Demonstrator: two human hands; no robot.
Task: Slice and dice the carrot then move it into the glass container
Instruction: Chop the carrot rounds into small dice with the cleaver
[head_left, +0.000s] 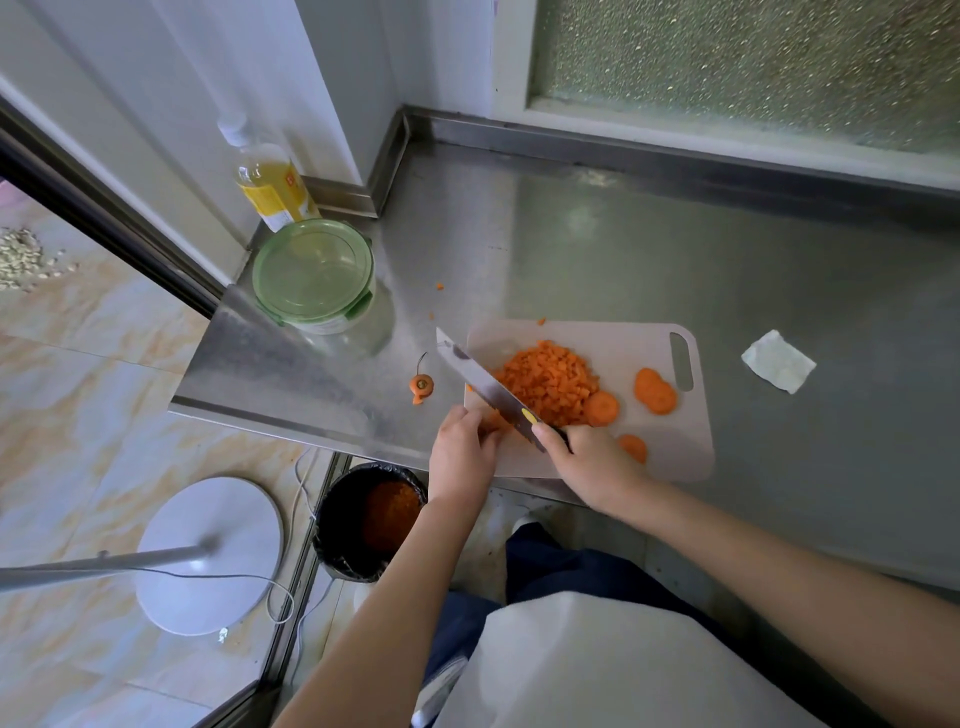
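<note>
2 bare forearms reach forward, converging. Left hand (462, 447) knuckles up, fingers curled onto carrot (493, 422). Right hand (592, 467) grips knife (488, 387) handle.

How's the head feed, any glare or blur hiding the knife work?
Head view: soft glare on the steel counter, clear of the cutting board; knife and diced carrot sharp; edges bowed by the wide lens; pole bottom left blurred.

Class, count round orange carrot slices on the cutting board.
4 slices: two overlapping by the handle slot, one against the diced pile, one by the right hand; others possibly hidden.
</note>
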